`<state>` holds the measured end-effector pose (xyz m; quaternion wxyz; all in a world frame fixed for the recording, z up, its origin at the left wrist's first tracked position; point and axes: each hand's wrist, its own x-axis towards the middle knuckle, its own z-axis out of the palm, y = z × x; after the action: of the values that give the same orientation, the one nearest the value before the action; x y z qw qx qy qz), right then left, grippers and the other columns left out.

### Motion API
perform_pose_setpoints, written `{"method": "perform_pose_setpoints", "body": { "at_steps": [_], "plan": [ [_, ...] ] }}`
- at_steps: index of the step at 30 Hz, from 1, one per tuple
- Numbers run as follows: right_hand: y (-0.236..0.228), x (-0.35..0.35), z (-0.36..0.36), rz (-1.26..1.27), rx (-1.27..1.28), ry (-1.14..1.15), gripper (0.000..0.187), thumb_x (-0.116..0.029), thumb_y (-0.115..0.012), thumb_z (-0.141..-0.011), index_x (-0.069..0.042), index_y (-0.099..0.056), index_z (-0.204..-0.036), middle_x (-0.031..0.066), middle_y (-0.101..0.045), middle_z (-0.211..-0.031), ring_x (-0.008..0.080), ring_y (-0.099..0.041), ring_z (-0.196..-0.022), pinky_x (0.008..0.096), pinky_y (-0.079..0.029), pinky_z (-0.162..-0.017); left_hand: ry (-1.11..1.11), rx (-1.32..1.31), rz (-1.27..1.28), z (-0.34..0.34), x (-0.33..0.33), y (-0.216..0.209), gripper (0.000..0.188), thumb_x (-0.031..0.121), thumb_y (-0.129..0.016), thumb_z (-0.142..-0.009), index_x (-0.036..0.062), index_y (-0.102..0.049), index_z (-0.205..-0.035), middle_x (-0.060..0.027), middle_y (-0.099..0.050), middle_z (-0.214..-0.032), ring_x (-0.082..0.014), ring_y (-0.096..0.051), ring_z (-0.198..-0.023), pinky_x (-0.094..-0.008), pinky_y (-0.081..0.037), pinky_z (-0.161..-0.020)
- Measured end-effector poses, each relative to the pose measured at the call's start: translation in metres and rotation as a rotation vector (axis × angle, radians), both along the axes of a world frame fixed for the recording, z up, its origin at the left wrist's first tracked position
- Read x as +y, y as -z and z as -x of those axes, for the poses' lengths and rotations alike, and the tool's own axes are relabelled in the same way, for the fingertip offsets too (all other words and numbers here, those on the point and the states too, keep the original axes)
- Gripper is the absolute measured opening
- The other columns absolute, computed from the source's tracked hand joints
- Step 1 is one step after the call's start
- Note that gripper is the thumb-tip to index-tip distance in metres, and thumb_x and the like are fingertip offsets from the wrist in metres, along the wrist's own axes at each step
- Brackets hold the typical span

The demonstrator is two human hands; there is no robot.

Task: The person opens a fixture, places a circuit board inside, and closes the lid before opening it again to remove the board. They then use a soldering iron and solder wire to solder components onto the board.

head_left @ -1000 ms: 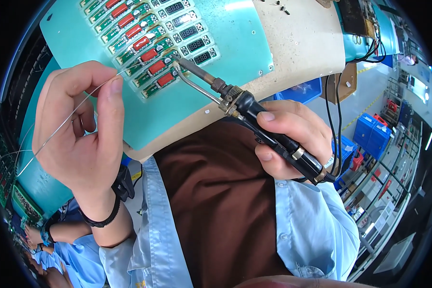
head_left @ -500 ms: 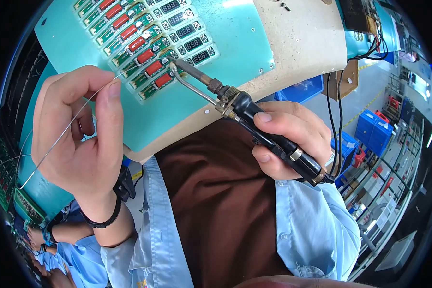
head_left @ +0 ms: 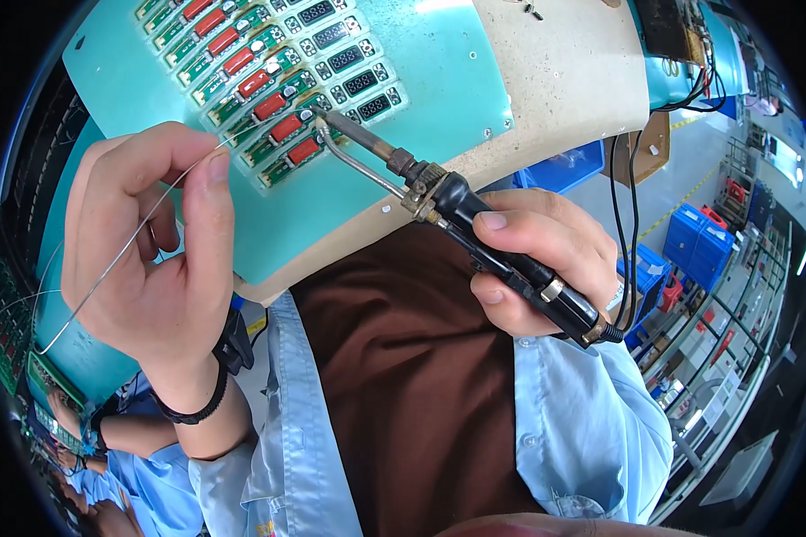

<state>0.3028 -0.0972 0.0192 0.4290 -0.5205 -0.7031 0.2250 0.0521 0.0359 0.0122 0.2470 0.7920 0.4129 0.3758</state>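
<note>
Between thumb and forefinger, my left hand [head_left: 152,242] pinches a thin silvery solder wire [head_left: 121,253], whose tip reaches over the near circuit boards. My right hand [head_left: 546,259] is wrapped round the black handle of a soldering iron [head_left: 488,228] with a curved metal feed tube beside its shaft. The iron's tip meets the boards near the right end of a red component [head_left: 304,150]. Several narrow green circuit boards lie in a slanting row, each with a red component and a dark digit display [head_left: 374,107]. They rest on a turquoise sheet [head_left: 439,98]. Whether the wire touches a joint cannot be made out.
Under the sheet is a beige board [head_left: 582,80]. Black cables [head_left: 631,233] hang from the iron's side. Blue crates [head_left: 697,246] and a cardboard box [head_left: 643,154] stand at the right. At the lower left, another person's arm [head_left: 134,434] is beside a green circuit board [head_left: 54,378].
My left hand has shifted very slightly to the right with the solder wire. The iron stays nearly in place. At the lower left, the other person's hand has moved up to the green board.
</note>
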Motion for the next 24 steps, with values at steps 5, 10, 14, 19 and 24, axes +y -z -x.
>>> {"method": "perform_pose_setpoints", "body": {
  "at_steps": [5,10,14,19,24],
  "plan": [
    [0.000,-0.003,-0.001,-0.014,0.021,0.007,0.037,-0.013,-0.083,-0.082,-0.001,-0.073,-0.115,0.0174,-0.073,-0.098,0.0284,-0.073,-0.078,0.0338,-0.057,-0.064,-0.006,-0.018,0.001,0.004,0.000,-0.002,0.013,-0.003,-0.078,-0.085,-0.0006,-0.069,-0.094,-0.0050,-0.068,-0.087,-0.0023,-0.046,-0.054,-0.0189,-0.028,-0.046],
    [-0.005,-0.004,-0.002,0.029,0.033,0.017,0.036,-0.014,-0.082,-0.084,0.000,-0.072,-0.116,0.0188,-0.073,-0.100,0.0292,-0.073,-0.080,0.0344,-0.057,-0.065,-0.032,-0.060,0.037,0.009,-0.003,-0.002,0.012,-0.004,-0.078,-0.085,-0.0019,-0.069,-0.094,-0.0048,-0.068,-0.087,-0.0021,-0.047,-0.056,-0.0187,-0.029,-0.046],
    [-0.005,-0.006,-0.002,0.049,0.042,0.018,0.036,-0.014,-0.082,-0.085,0.000,-0.071,-0.116,0.0189,-0.073,-0.098,0.0291,-0.073,-0.080,0.0347,-0.058,-0.065,-0.057,-0.053,0.046,0.010,-0.004,-0.002,0.012,-0.004,-0.077,-0.086,-0.0019,-0.069,-0.094,-0.0043,-0.067,-0.087,-0.0017,-0.048,-0.057,-0.0189,-0.029,-0.047],
    [-0.006,-0.005,-0.004,-0.022,0.042,0.037,0.036,-0.013,-0.081,-0.085,0.001,-0.071,-0.116,0.0186,-0.073,-0.098,0.0301,-0.073,-0.081,0.0351,-0.058,-0.067,-0.051,-0.050,0.042,0.008,-0.003,-0.008,0.011,-0.004,-0.076,-0.086,-0.0004,-0.069,-0.094,-0.0049,-0.067,-0.086,-0.0036,-0.048,-0.058,-0.0197,-0.030,-0.047],
    [-0.004,-0.009,-0.024,0.017,0.099,0.171,0.034,-0.012,-0.076,-0.089,0.003,-0.067,-0.119,0.0189,-0.073,-0.100,0.0268,-0.073,-0.086,0.0329,-0.058,-0.074,-0.011,0.093,-0.035,0.021,-0.012,-0.016,0.006,-0.006,-0.069,-0.091,-0.0016,-0.066,-0.093,-0.0050,-0.062,-0.089,-0.0053,-0.043,-0.062,-0.0209,-0.029,-0.051]
  ]
}}
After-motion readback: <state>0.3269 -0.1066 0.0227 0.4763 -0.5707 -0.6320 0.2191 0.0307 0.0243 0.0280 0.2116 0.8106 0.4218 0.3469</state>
